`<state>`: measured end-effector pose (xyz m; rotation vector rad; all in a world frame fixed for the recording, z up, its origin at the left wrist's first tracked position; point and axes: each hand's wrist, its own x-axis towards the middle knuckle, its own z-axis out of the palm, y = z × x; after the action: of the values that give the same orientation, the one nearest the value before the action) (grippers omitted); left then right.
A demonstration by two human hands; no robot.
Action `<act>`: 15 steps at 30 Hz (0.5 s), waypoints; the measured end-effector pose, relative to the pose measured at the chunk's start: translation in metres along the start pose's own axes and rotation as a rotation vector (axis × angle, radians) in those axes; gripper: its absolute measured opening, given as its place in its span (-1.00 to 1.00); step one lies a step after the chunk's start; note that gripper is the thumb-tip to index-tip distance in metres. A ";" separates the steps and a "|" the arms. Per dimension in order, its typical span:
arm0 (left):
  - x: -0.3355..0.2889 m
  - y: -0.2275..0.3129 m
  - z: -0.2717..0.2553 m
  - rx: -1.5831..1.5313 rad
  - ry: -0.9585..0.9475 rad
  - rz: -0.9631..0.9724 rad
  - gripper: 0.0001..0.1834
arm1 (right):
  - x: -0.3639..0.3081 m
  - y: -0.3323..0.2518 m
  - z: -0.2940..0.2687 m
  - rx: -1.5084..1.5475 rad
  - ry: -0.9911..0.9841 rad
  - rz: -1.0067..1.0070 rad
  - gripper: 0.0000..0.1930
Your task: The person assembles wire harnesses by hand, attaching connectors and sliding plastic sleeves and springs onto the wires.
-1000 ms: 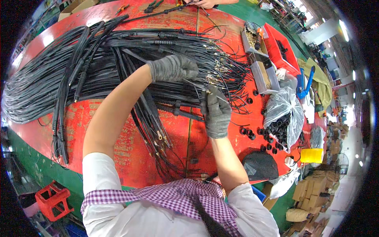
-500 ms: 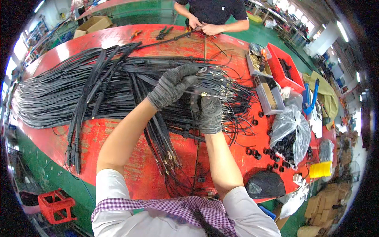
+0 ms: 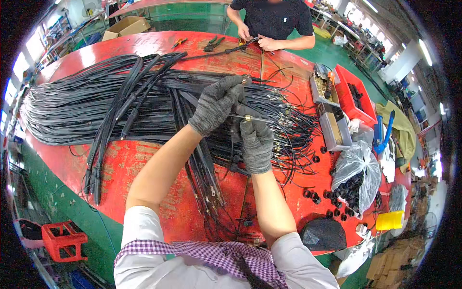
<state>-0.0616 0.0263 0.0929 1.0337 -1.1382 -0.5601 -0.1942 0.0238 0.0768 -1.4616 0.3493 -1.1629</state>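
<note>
Black flexible cable with a shiny metal end terminal (image 3: 246,80) stands above the heap, at the fingertips of the person's left hand (image 3: 217,103), gloved in grey knit; that hand's fingers are curled in with the thumb pressed against them, seemingly pinching it. Just beside, the grey-gloved right hand (image 3: 256,145) has its fingers folded around a thin straight strand with a brass-coloured fitting (image 3: 248,117); whether it is cable or rod I cannot tell. A small white mark (image 3: 285,20) sits on the black shirt of a co-worker at the far edge, too small to read. Under both hands a long bundle of black cables (image 3: 72,113) spreads across the worn red counter (image 3: 120,166), metal-tipped ends fanning right. One bunch crosses over it and reaches the left near edge; another bunch (image 3: 204,166) runs toward the person's edge, so bare red surface shows between the two. Along the right side, a red plastic bin (image 3: 364,117), a clear plastic bag of black rings (image 3: 366,166) and a yellow spool (image 3: 390,220) crowd the border, while loose black rings (image 3: 308,193) and a black mesh pouch (image 3: 323,234) take up room near the right forearm
</note>
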 end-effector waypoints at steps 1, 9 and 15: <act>0.000 -0.002 0.000 -0.026 0.027 0.050 -0.76 | 0.001 0.001 0.001 -0.015 -0.018 0.025 -0.73; -0.008 0.004 0.001 0.019 -0.004 -0.001 -0.77 | 0.004 -0.001 -0.010 -0.014 -0.059 0.114 -0.69; -0.013 0.001 0.000 0.120 0.002 0.108 -0.76 | 0.008 -0.016 -0.018 0.072 -0.159 0.396 -0.71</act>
<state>-0.0666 0.0369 0.0880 1.0676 -1.2299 -0.4092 -0.2110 0.0117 0.0911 -1.3369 0.4581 -0.7304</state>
